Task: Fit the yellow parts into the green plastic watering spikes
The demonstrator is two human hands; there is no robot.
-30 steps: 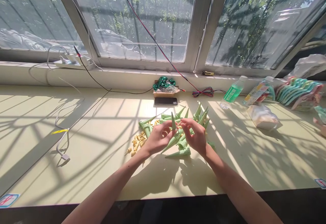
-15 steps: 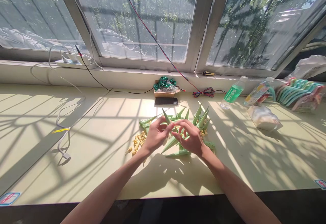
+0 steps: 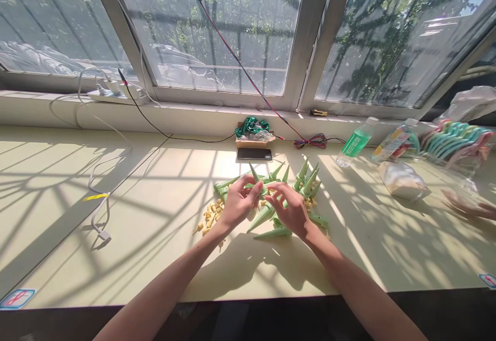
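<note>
A pale green plastic cone (image 3: 254, 172) points up and away between the thumb and fingers of my left hand (image 3: 237, 207), which is closed on it. Close beside it, my right hand (image 3: 291, 207) has its fingers bent and its fingertips by the cone's lower end. Whatever lies in those right fingertips is too small or hidden to name. Beneath both hands spreads a pile of similar green cones (image 3: 260, 219), partly covered by the hands. Small yellow plastic pieces (image 3: 210, 214) lie to the left of the pile, and a few more show among the cones at right.
Behind the pile lie a black phone (image 3: 254, 154) and a small cardboard box (image 3: 250, 143) with green material. Two bottles, a green-labelled one (image 3: 354, 143) included, stand right, near a wrapped block (image 3: 403, 180) and hangers (image 3: 449, 142). Another person's hand (image 3: 470, 204) reaches in at right.
Another person's blurred hand has come in at the right edge. My hands stay at nearly the same spot, with the green cone still in the left and the right fingers shifted slightly.
</note>
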